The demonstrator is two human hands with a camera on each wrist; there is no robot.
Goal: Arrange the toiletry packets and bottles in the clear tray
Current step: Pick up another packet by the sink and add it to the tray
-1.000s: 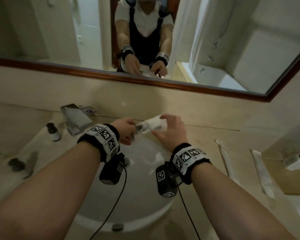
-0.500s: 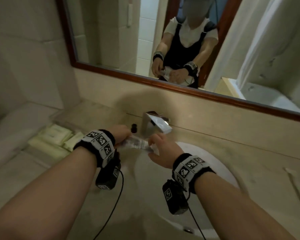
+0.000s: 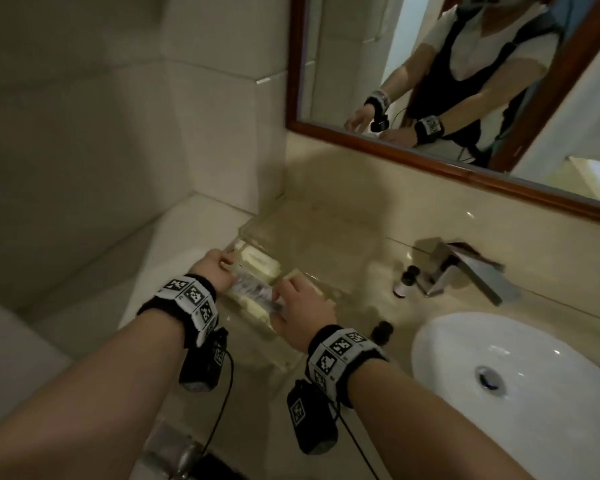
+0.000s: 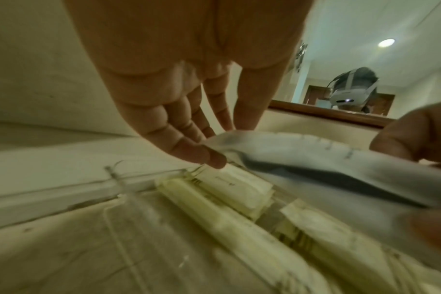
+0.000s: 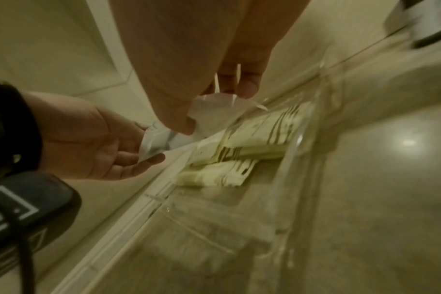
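A white, partly see-through packet [image 3: 253, 292] hangs between my two hands just above the clear tray [image 3: 257, 224] on the counter left of the sink. My left hand [image 3: 222, 263] pinches its left end, seen close in the left wrist view with fingertips [image 4: 209, 155] on the packet [image 4: 302, 157]. My right hand [image 3: 286, 296] grips the other end; in the right wrist view its thumb [image 5: 181, 121] presses the packet [image 5: 214, 109]. Several pale yellow packets [image 4: 229, 191] lie flat in the tray's near part. Two small bottles [image 3: 406, 280] [image 3: 381, 332] stand on the counter outside the tray.
A white basin [image 3: 520, 386] lies to the right, with a chrome faucet [image 3: 465, 268] behind it. A wood-framed mirror [image 3: 430, 164] hangs above the counter. A tiled wall [image 3: 205, 116] closes off the left side close to the tray.
The view has swung left from the basin to the tray. Both hands have carried the packet from above the basin to just over the tray.
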